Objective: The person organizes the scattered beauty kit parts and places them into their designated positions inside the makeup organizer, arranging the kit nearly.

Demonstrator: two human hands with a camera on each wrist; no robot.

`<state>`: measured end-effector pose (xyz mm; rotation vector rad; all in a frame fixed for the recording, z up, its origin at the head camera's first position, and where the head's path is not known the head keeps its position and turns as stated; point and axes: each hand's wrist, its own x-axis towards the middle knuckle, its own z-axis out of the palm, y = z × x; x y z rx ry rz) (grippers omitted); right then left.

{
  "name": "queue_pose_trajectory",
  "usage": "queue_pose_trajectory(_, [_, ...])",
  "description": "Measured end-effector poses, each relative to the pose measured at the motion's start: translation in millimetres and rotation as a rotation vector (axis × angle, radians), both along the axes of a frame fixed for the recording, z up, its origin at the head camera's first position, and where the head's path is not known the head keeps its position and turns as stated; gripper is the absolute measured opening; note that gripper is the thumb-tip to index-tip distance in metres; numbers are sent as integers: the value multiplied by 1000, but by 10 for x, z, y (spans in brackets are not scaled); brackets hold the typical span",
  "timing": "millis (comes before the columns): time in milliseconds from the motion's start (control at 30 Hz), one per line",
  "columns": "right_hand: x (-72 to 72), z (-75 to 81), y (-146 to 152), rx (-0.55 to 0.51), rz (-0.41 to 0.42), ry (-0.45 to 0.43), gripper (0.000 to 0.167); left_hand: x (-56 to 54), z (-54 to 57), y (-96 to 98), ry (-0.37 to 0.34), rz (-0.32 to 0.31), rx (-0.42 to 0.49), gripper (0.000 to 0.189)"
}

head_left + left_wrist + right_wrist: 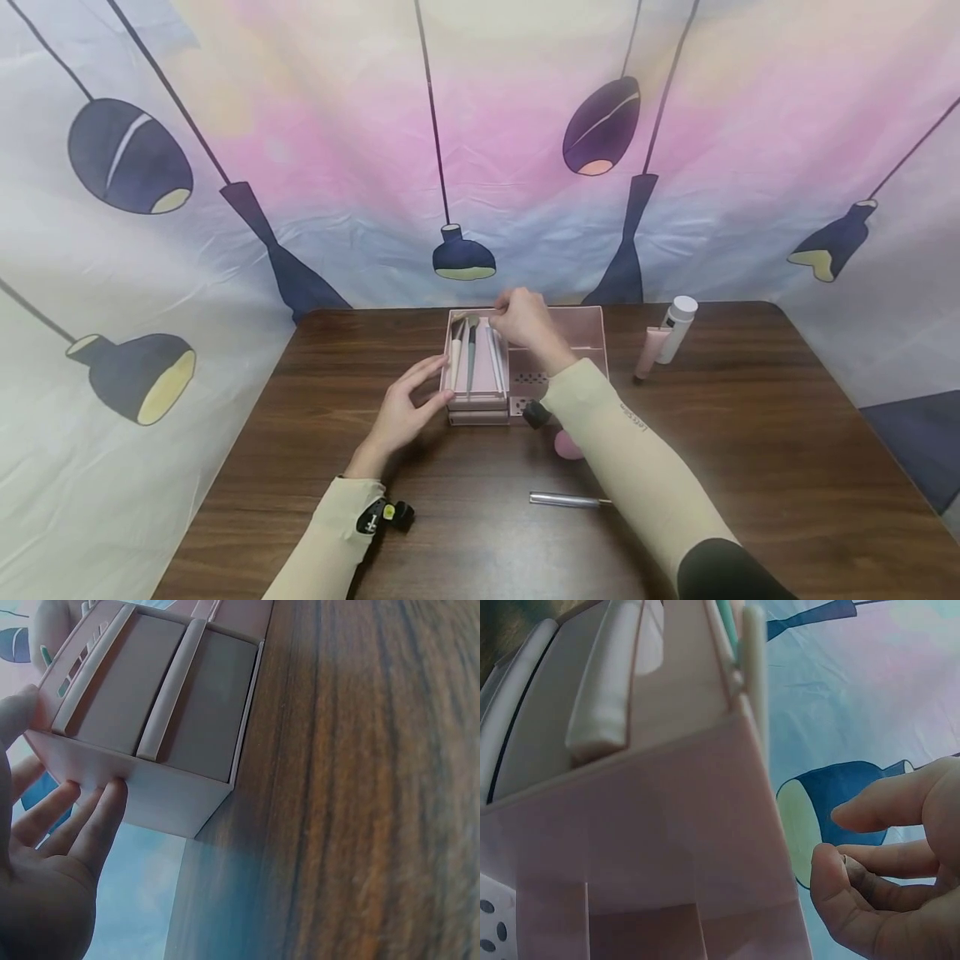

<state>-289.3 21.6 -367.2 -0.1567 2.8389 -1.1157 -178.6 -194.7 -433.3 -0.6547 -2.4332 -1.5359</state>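
A pink desktop organizer (577, 322) stands near the table's back edge, with two drawers stacked on its left side. In its upper left tray lie a white-handled brush (456, 354), a grey-green-handled brush (471, 358) and slim white sticks (496, 360). My left hand (397, 411) rests on the organizer's left side, fingertips against the side panel and thumb at the front corner. Over the back of the brush tray is my right hand (522, 318), fingers loosely bent. In the right wrist view, a gap shows between thumb and index finger, with nothing visible between them.
A pink rounded object (567, 446) sits in front of the organizer, partly behind the right sleeve. A silver slender tube (566, 500) lies nearer on the wooden table (300, 442). To the right stand a pink squeeze tube (651, 352) and a white bottle (681, 323).
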Motion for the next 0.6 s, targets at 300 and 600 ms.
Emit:
queue_pose_trajectory(300, [125, 56, 232, 4, 20, 70, 33, -89, -163, -47, -34, -32, 62, 52])
queue_pose_trajectory(600, [325, 156, 571, 8, 55, 157, 35, -172, -341, -106, -7, -2, 31, 53])
